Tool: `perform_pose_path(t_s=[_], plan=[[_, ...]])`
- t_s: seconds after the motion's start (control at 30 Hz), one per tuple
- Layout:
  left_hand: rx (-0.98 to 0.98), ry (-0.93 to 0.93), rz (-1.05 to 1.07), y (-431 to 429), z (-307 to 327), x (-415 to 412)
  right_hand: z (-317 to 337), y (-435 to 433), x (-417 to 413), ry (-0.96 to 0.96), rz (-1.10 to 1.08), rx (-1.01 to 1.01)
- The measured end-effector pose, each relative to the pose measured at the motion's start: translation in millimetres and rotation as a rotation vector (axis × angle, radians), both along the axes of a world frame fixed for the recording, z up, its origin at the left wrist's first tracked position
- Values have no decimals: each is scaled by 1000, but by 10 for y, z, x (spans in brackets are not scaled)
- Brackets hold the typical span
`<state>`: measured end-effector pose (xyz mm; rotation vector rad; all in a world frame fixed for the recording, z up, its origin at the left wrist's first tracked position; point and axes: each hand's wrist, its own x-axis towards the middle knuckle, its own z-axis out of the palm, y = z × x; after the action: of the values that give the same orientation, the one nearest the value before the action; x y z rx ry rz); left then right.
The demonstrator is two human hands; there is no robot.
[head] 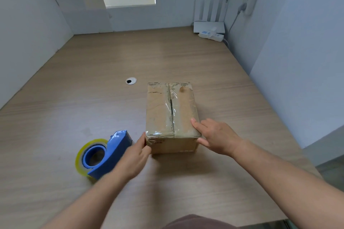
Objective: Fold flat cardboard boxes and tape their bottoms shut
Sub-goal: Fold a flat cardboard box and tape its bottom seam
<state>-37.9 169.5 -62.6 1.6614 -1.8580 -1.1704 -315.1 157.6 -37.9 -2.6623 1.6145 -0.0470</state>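
A brown cardboard box (163,109) stands on the wooden table (93,83), its upward face closed by two flaps with clear tape along the centre seam. My right hand (214,135) rests on the box's near right corner, fingers straight on top and thumb against the near side. My left hand (135,156) touches the box's near left corner with loosely bent fingers; it is motion-blurred. A blue tape dispenser (104,154) with a yellowish clear roll lies on the table just left of my left hand.
A round cable grommet (131,81) sits in the table left of the box's far end. At the back right corner stand a white router (209,22) and a power strip (212,35). Walls enclose the table on three sides.
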Motion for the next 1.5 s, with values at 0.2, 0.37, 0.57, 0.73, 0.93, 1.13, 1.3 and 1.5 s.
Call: perform_pose_path(t_s=[0.2,0.37,0.57,0.73,0.93,1.13,1.3,1.5], plan=[[-169,-490,-321,-364,222,245,-33,-153,-4,57,-3,49],[-295,-621,-244,-391,139,157,-1,-153,41,12,33,42],[-324,-493,-125,-371,18,83,-38,-146,56,-25,22,22],[-328,-362,-128,-247,11,64,-50,-212,-12,19,-46,102],[-357,-207,-66,-298,205,-42,134,-383,-352,-113,-299,91],[-224,-270,216,-1029,320,26,150,-264,37,-203,-603,144],[-126,-360,167,-1404,297,-21,8,-219,271,-242,-613,277],[12,-518,198,-1394,334,-7,43,-373,72,-235,-674,265]])
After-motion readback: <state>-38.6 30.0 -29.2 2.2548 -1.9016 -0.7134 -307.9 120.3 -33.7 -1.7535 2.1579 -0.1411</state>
